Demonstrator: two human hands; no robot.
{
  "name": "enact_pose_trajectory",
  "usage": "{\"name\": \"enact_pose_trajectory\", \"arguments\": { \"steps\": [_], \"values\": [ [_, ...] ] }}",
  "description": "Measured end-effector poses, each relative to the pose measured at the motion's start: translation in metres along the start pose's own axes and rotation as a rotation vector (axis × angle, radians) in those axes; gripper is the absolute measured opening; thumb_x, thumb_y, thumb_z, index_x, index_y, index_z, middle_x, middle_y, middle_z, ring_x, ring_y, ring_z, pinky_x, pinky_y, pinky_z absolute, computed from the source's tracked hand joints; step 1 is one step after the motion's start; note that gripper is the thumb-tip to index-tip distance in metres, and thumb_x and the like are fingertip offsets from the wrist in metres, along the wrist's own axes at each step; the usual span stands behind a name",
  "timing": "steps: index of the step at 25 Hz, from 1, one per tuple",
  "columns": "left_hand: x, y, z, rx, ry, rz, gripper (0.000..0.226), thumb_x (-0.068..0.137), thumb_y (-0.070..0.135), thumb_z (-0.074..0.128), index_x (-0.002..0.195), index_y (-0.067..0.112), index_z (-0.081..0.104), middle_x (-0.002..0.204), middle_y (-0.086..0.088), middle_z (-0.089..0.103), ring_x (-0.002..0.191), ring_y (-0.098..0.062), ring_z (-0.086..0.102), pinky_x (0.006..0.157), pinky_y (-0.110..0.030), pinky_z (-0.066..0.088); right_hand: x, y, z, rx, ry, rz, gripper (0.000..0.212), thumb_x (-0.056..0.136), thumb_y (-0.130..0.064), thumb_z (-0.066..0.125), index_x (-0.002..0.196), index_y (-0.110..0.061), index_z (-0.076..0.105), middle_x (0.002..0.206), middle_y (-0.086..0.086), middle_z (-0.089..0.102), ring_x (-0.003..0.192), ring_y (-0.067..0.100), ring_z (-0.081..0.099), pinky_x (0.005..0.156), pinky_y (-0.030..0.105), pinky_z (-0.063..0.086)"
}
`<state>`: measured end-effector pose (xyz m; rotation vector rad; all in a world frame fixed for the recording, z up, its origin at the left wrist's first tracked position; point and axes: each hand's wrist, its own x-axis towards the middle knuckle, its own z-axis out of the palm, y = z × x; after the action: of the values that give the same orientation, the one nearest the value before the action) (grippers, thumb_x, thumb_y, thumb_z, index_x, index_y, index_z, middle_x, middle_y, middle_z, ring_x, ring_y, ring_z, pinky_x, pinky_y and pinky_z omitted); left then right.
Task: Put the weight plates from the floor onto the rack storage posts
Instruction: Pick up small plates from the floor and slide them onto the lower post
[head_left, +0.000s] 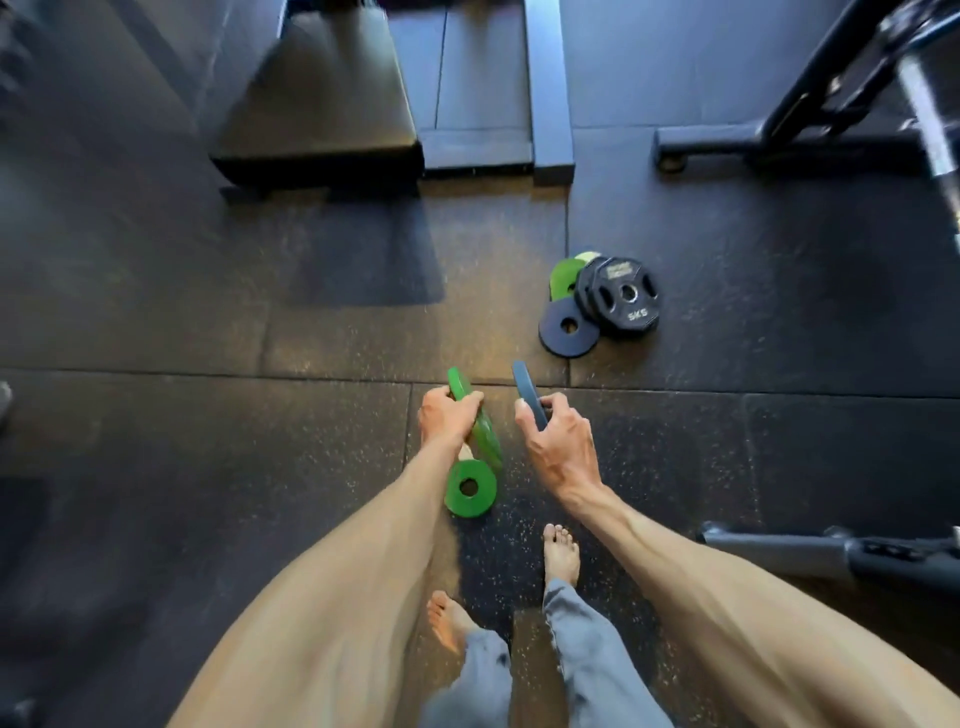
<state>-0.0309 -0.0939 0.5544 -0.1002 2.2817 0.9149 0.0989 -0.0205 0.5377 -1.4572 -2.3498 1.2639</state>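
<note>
Left hand (448, 415) is curled round a stack of thin green plates (488, 439) held on edge. Right hand (558, 441) pinches one dark blue plate (525, 392) by the rim, thumb against fingers. Lower green plate (470, 488) is just under the left hand; can't tell if it's held or on the floor (208, 441). Rest of the pile is well ahead: black 5KG plates (626, 296), flat dark plate (566, 325), green disc (563, 278). Rack frame (810, 104) is far right, posts not visible. Risks: the rim pinch looks weak, so that plate could slip onto the bare feet (561, 553). The left stack looks loose and may fan out and drop on the lift.
</note>
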Motion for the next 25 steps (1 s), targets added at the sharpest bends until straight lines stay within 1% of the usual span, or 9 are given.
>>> {"name": "enact_pose_trajectory", "arguments": {
  "steps": [7,10,14,15,17,19,21,23,25],
  "values": [
    [-0.101,0.092,-0.032,-0.004,-0.058,0.191,0.021,0.081,0.032,0.067,0.072,0.013,0.062,0.093,-0.017,0.071,0.095,-0.031,0.066,0.08,-0.033,0.05,-0.061,-0.052,-0.115,0.146,0.143,0.055,0.052,0.086,-0.062,0.043,0.093,-0.013,0.059,0.087,0.014,0.072,0.087,0.035,0.066,0.08,0.041,0.049],
    [-0.133,0.101,-0.023,-0.064,-0.162,0.25,0.033,0.082,0.037,0.067,0.092,0.009,0.052,0.094,-0.015,0.063,0.091,-0.029,0.064,0.073,-0.035,0.05,-0.09,-0.048,-0.142,0.223,0.194,0.117,0.048,0.087,-0.062,0.048,0.085,-0.015,0.056,0.086,0.017,0.071,0.085,0.035,0.065,0.071,0.038,0.045],
    [-0.176,0.093,0.003,-0.052,-0.42,0.338,0.051,0.073,0.044,0.066,0.103,0.013,0.039,0.105,-0.019,0.062,0.094,-0.032,0.065,0.087,-0.049,0.055,-0.15,-0.028,-0.176,0.375,0.352,0.264,0.06,0.077,-0.077,0.045,0.076,-0.018,0.054,0.076,0.012,0.073,0.074,0.027,0.068,0.068,0.032,0.05],
    [-0.191,0.088,0.008,-0.021,-0.462,0.376,0.05,0.072,0.041,0.065,0.104,0.015,0.036,0.104,-0.018,0.061,0.09,-0.032,0.065,0.084,-0.046,0.057,-0.17,-0.022,-0.182,0.396,0.382,0.289,0.056,0.083,-0.072,0.05,0.078,-0.016,0.057,0.073,0.01,0.073,0.068,0.022,0.068,0.065,0.028,0.051],
    [-0.225,0.08,0.016,0.069,-0.549,0.463,0.038,0.082,0.022,0.061,0.107,0.014,0.034,0.09,-0.013,0.058,0.066,-0.021,0.062,0.06,-0.026,0.056,-0.208,-0.006,-0.193,0.434,0.43,0.355,0.049,0.087,-0.061,0.059,0.087,-0.012,0.059,0.068,0.007,0.073,0.058,0.013,0.066,0.062,0.026,0.051],
    [-0.248,0.068,0.034,0.166,-0.642,0.556,0.037,0.085,-0.001,0.054,0.114,0.013,0.036,0.082,-0.008,0.054,0.043,-0.01,0.057,0.04,-0.018,0.047,-0.243,0.011,-0.204,0.48,0.499,0.414,0.046,0.084,-0.055,0.063,0.097,-0.011,0.057,0.067,0.005,0.074,0.062,0.013,0.069,0.074,0.034,0.054],
    [-0.269,0.055,0.058,0.243,-0.782,0.634,0.056,0.081,-0.012,0.049,0.126,0.02,0.039,0.083,-0.011,0.057,0.041,-0.015,0.056,0.037,-0.022,0.047,-0.281,0.029,-0.217,0.523,0.607,0.491,0.043,0.083,-0.049,0.062,0.098,-0.01,0.056,0.062,0.003,0.073,0.064,0.01,0.07,0.08,0.035,0.054],
    [-0.287,0.041,0.091,0.369,-0.937,0.703,0.072,0.077,-0.014,0.042,0.135,0.027,0.04,0.078,-0.016,0.058,0.046,-0.024,0.055,0.041,-0.027,0.048,-0.318,0.049,-0.232,0.622,0.693,0.545,0.044,0.085,-0.044,0.062,0.106,-0.005,0.058,0.064,0.005,0.073,0.06,0.008,0.07,0.072,0.027,0.056],
    [-0.321,0.026,0.117,0.504,-1.058,0.713,0.062,0.08,-0.012,0.038,0.131,0.019,0.053,0.068,-0.014,0.053,0.047,-0.023,0.052,0.047,-0.031,0.05,-0.352,0.071,-0.245,0.711,0.771,0.577,0.054,0.081,-0.051,0.067,0.113,-0.007,0.061,0.082,0.012,0.077,0.074,0.019,0.075,0.077,0.036,0.059]
  ]
}}
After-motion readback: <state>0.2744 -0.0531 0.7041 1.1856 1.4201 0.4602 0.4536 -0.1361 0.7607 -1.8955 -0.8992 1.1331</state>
